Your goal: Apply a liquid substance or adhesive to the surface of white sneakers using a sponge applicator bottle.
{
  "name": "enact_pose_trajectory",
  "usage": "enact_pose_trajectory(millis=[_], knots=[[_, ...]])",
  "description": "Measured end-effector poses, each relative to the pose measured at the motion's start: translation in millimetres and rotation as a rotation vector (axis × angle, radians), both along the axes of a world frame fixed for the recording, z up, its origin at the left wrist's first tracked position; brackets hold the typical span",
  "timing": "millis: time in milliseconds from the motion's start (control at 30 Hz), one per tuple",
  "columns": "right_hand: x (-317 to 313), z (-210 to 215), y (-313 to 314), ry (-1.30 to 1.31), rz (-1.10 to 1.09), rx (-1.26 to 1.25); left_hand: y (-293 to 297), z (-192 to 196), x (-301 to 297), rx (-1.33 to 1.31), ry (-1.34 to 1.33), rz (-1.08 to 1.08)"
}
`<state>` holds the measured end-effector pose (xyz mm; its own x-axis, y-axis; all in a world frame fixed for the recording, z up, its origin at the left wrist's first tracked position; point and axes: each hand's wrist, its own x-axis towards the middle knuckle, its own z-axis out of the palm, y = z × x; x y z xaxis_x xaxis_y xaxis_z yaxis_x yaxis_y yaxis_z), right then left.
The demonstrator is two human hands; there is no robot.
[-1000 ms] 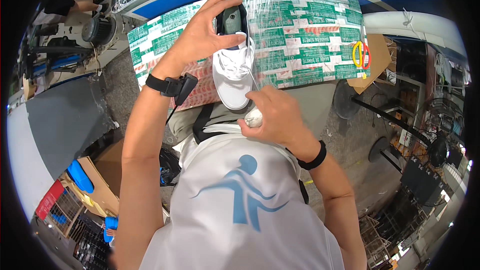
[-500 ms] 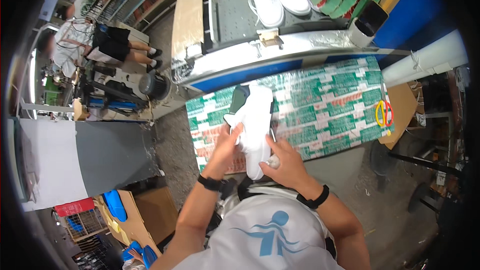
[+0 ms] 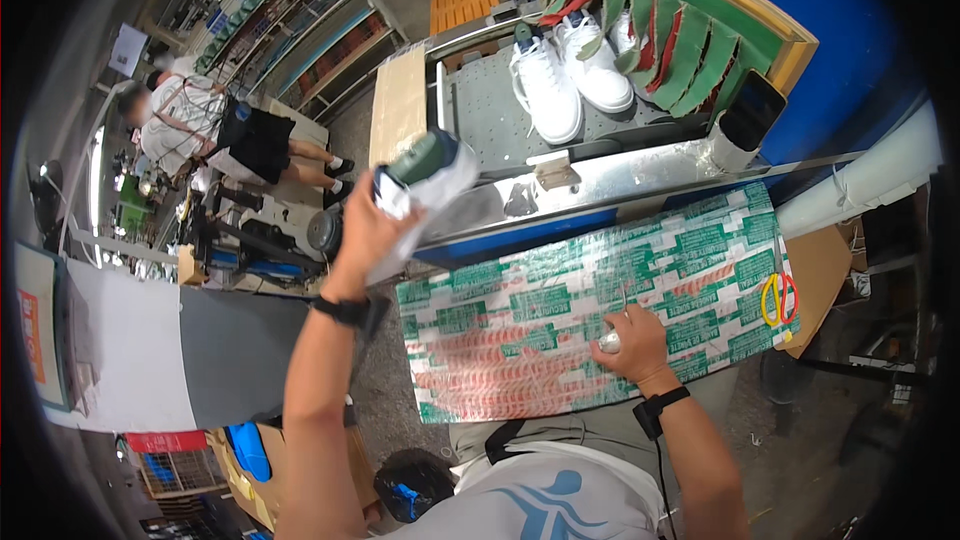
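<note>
My left hand (image 3: 368, 230) is raised at the left, its fingers closed on a white shoe (image 3: 445, 190) with a dark green inside. Motion smears the shoe, which is tilted in front of the conveyor. Low over the board covered in green-and-white printed tape (image 3: 520, 340), my right hand (image 3: 642, 348) is closed around a small tool (image 3: 610, 341). A silvery rounded end and a thin metal tip show past the fingers; its exact kind cannot be made out.
White laced shoes (image 3: 548, 90) stand on the grey conveyor bed (image 3: 485, 105), by a green strip curtain (image 3: 690, 55). Yellow-and-red-handled scissors (image 3: 778, 300) lie at the board's right end. A phone (image 3: 752, 108) rests at the conveyor's edge. Another person (image 3: 190, 120) stands far left.
My left hand has lifted the white shoe off the board, up and leftward toward the conveyor. My right hand has let go of the shoe and moved right, keeping the small tool.
</note>
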<state>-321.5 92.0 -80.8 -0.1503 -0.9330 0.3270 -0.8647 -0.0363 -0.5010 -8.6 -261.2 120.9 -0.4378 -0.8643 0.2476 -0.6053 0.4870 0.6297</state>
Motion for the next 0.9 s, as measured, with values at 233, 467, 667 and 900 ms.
enact_pose_trajectory(millis=[233, 467, 667, 900], knots=[[-1.4, 1.5, -2.4, -0.017, -0.009, -0.029, -180.7, -18.9, -39.9, -0.086, -0.49, 0.187], [-7.3, 6.8, -2.5, -0.012, -0.007, -0.024, -154.1, -91.2, -242.7, 0.268, -0.156, -0.031], [-6.0, 5.9, -5.9, -0.032, 0.0, -0.01, -182.7, -122.6, -304.2, 0.605, 0.0, 0.19], [-3.1, 6.6, -0.6, -0.052, 0.004, -0.042, -154.8, -49.9, -248.8, 1.0, 0.582, -0.087]])
